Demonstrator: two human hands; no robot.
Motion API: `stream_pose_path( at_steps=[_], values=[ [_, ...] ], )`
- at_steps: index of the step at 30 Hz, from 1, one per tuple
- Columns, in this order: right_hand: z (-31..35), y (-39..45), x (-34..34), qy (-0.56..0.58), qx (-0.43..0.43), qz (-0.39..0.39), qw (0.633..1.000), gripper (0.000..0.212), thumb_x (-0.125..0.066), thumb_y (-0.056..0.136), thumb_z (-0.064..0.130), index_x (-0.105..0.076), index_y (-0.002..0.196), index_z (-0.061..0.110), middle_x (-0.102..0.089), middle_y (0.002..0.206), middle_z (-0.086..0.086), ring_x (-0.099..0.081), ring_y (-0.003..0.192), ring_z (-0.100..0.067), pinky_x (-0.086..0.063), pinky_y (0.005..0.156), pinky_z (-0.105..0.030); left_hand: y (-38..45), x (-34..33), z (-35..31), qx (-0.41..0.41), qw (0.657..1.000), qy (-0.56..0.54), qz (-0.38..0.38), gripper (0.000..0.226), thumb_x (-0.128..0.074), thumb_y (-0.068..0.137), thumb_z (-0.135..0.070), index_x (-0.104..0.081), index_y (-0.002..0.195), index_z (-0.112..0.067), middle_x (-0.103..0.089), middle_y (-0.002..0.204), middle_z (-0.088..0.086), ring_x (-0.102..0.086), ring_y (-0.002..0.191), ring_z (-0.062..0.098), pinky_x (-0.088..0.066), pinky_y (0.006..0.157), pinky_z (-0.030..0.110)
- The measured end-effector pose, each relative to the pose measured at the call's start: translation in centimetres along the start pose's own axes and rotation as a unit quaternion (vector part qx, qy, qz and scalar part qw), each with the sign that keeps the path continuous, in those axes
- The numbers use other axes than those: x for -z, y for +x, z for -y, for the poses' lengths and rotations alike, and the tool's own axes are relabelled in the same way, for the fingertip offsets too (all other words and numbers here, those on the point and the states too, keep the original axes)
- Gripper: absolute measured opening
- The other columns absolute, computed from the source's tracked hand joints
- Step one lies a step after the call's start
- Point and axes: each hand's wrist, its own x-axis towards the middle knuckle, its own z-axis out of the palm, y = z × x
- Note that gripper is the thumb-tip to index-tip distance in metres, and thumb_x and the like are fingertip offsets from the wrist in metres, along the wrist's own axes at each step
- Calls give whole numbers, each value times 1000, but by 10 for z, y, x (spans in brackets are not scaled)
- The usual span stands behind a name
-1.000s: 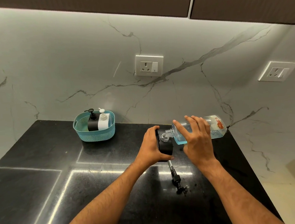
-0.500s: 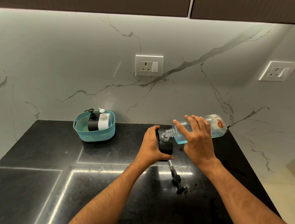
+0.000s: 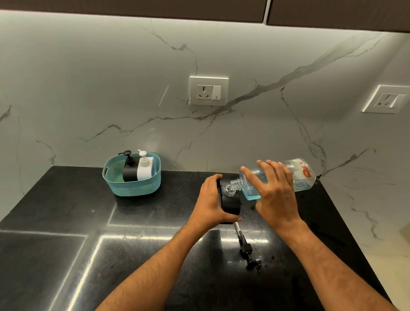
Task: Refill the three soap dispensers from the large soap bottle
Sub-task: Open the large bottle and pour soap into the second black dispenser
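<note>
Left hand (image 3: 212,201) gripped the black dispenser (image 3: 230,203), fingers curled round; right hand (image 3: 274,191), fingers spread, tipped the soap bottle (image 3: 298,176) into it.

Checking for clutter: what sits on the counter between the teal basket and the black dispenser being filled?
Nothing: in the head view, bare black counter runs from the basket to the left hand holding the dispenser.
</note>
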Motion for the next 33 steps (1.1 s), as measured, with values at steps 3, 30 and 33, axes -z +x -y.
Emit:
stream_pose_path(
  at_steps=[3,30,33],
  values=[
    [0,1,0,-1,1,2,1000,95,-88,63,-1,-55,148,25,-56,139,-20,-47,132,-41,-36,112,-54,0,0,1,2,1000,1,1,129,-103,51,-42,-31,154,-15,-40,151,-1,-40,138,14,-36,114,24],
    [0,-3,-2,4,-1,7,1000,95,-86,62,-3,-55,147,25,-56,140,-20,-47,132,-40,-36,112,-54,0,-3,3,11,1000,4,7,130,-103,51,-43,-30,155,-15,-39,152,0,-39,139,15,-33,112,21],
    [-1,-3,-3,4,-2,5,1000,96,-86,62,-3,-55,148,26,-56,140,-20,-47,132,-40,-36,112,-54,0,-3,3,11,1000,3,7,131,-103,50,-43,-30,155,-15,-39,152,-1,-39,139,15,-34,112,21]
  ],
)
